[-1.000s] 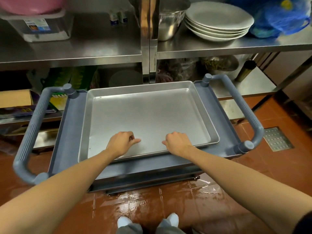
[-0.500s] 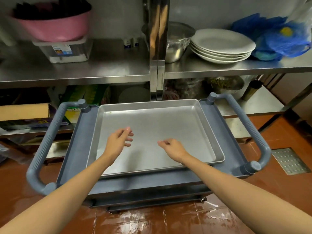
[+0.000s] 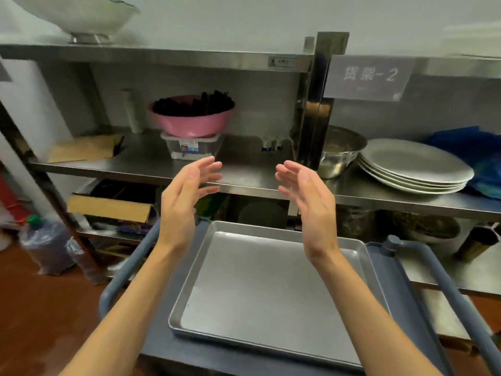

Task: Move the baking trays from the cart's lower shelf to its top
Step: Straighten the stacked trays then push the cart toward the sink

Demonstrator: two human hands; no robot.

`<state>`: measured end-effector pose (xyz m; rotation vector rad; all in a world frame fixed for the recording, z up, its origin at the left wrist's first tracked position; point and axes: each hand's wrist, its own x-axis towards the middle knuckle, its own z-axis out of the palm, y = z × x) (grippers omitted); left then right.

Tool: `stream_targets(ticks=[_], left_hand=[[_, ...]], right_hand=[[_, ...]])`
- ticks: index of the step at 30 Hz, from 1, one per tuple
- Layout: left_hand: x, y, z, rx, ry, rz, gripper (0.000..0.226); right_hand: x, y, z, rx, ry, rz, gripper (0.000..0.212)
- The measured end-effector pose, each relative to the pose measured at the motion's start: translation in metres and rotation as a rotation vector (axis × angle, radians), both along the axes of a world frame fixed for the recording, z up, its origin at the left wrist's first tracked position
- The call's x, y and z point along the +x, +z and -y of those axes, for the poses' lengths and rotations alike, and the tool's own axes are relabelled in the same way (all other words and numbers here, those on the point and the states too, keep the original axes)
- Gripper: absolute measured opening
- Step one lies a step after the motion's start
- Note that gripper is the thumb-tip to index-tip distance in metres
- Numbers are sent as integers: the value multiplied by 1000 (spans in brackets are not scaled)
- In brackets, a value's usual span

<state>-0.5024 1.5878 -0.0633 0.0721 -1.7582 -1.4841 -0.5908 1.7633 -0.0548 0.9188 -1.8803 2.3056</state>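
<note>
A shallow silver baking tray (image 3: 265,291) lies flat on the top of the grey-blue cart (image 3: 390,291); a second rim edge shows under its near side, so it seems stacked. My left hand (image 3: 187,196) and my right hand (image 3: 306,196) are raised well above the tray, palms facing each other, fingers spread, holding nothing. The cart's lower shelf is out of view.
Steel shelving (image 3: 244,183) stands right behind the cart. It carries a pink bowl (image 3: 189,120) on a clear box, a steel mixing bowl (image 3: 341,153), stacked white plates (image 3: 414,166) and a blue bag (image 3: 477,158). Cart handles (image 3: 444,283) rise at both sides.
Both hands let go of the tray's near edge and rose up off it, opening with palms inward. The view tilted upward toward the shelving.
</note>
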Motion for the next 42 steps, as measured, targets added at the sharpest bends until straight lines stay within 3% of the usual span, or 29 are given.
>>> stream_targets(ticks=[12,22,29,42], left_hand=[[47,3,43,32,128,-55,48],[37,-17,136,46,-45,-79,44],[23,-33,188,67,-179,9,49],[-22,-51,247,120,-212,21,45]], right_hand=[[10,-10,47,-61,59,27,42],[21,-15,133,-82,-54,-23,39],[26,-35,199,-99,-119,29,37],[-25,-59,263,-135,-159,50,37]])
